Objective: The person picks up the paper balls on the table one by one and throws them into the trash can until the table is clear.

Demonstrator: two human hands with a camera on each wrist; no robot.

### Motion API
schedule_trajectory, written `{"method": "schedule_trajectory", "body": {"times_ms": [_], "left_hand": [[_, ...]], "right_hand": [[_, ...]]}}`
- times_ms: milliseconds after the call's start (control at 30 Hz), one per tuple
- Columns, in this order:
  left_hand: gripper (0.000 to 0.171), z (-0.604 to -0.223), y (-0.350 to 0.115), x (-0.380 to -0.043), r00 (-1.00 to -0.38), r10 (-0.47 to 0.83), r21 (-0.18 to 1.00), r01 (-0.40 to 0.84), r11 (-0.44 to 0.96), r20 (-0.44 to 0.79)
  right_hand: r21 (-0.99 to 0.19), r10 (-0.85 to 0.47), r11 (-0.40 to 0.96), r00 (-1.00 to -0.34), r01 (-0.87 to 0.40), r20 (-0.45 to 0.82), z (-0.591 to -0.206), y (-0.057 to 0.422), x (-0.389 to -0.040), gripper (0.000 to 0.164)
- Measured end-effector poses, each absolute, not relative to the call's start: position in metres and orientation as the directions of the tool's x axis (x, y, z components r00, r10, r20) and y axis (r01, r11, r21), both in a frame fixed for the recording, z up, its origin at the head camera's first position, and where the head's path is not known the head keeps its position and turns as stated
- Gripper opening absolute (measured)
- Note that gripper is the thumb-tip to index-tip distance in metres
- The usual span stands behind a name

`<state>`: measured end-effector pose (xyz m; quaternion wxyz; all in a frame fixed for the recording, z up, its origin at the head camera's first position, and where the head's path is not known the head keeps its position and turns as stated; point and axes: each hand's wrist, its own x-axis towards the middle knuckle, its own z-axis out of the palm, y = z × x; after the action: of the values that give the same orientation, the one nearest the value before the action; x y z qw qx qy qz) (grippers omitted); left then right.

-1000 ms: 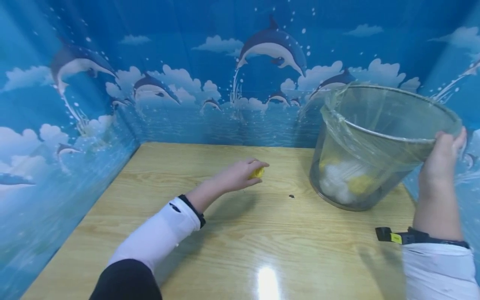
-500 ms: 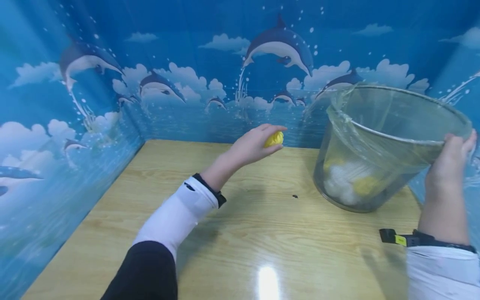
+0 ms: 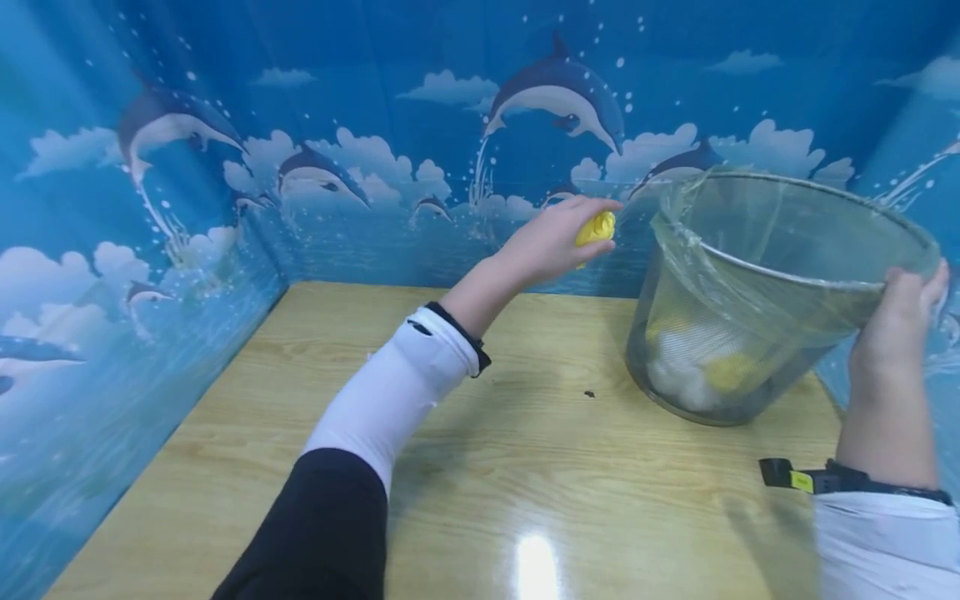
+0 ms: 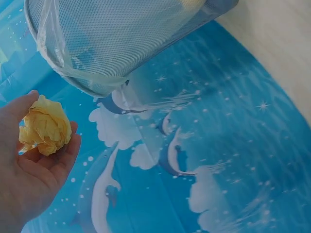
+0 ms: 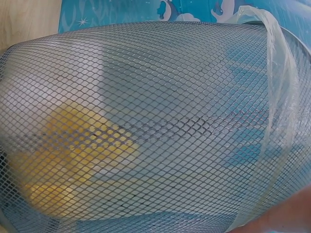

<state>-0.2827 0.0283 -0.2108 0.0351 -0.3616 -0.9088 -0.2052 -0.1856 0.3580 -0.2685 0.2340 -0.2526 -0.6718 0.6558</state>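
Observation:
My left hand (image 3: 551,239) holds a crumpled yellow paper ball (image 3: 597,229) between thumb and fingers, raised above the table's back edge and left of the bin's rim. In the left wrist view the paper ball (image 4: 46,125) sits in the curled fingers, apart from the bin. The wire mesh bin (image 3: 640,333) leans toward the right, lined with a thin clear greenish bag (image 3: 690,250) folded over its rim. My right hand (image 3: 892,333) grips the rim on the right side. White and yellow crumpled pieces (image 5: 73,145) lie at the bottom, seen through the mesh.
A wood-grain table (image 3: 525,467) fills the lower part of the head view. A small dark scrap (image 3: 589,393) lies on it, left of the bin. A blue dolphin-print curtain (image 3: 420,108) stands behind and along both sides.
My left hand has lifted the yellow paper ball from near the table and carried it up and right, toward the bin. My right hand and the bin stay nearly where they were.

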Motion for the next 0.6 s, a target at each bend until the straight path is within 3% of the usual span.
{"method": "schedule_trajectory", "body": {"times_ms": [600], "left_hand": [[0.057, -0.163, 0.106, -0.298, -0.687, 0.697, 0.306, 0.721, 0.621, 0.205]], "right_hand": [[-0.999, 0.655, 0.032, -0.755, -0.004, 0.024, -0.269, 0.355, -0.186, 0.062]]}}
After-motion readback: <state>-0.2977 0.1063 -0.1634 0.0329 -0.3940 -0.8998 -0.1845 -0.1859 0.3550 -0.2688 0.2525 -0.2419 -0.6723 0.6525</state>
